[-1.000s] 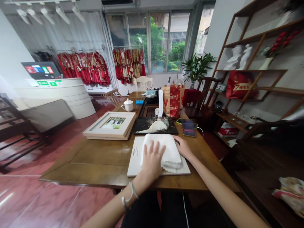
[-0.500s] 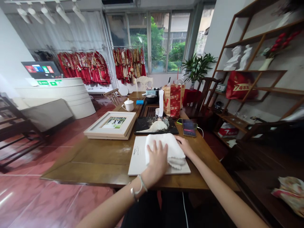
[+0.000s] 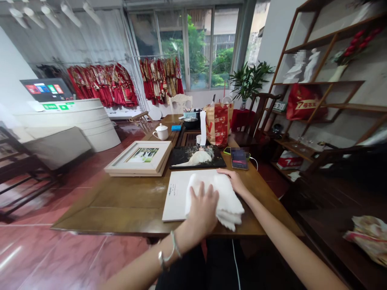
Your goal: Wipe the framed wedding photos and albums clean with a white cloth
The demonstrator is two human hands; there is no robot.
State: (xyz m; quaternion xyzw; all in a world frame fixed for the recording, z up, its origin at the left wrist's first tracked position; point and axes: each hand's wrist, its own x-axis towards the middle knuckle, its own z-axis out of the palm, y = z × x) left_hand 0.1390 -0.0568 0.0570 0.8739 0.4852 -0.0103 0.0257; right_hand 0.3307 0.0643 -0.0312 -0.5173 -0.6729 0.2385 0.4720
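Observation:
A flat white board with small dark print at its left lies on the wooden table in front of me. Spread over a folded white cloth, my left hand presses it against the board, palm down with fingers apart. Part of the cloth hangs past the board's near edge. At the far right corner of the board, my right hand holds the edge, its fingers along the top side. Its thumb is hidden by the cloth.
Beyond the board lies a dark panel picturing a white gown. Framed pictures are stacked at the left. A phone with a cable lies at the right. Farther back stand a white lidded cup and a red paper bag.
My left hand and the cloth have slid toward me and slightly right over the board. My right hand stays at the far right corner. The view has shifted a little.

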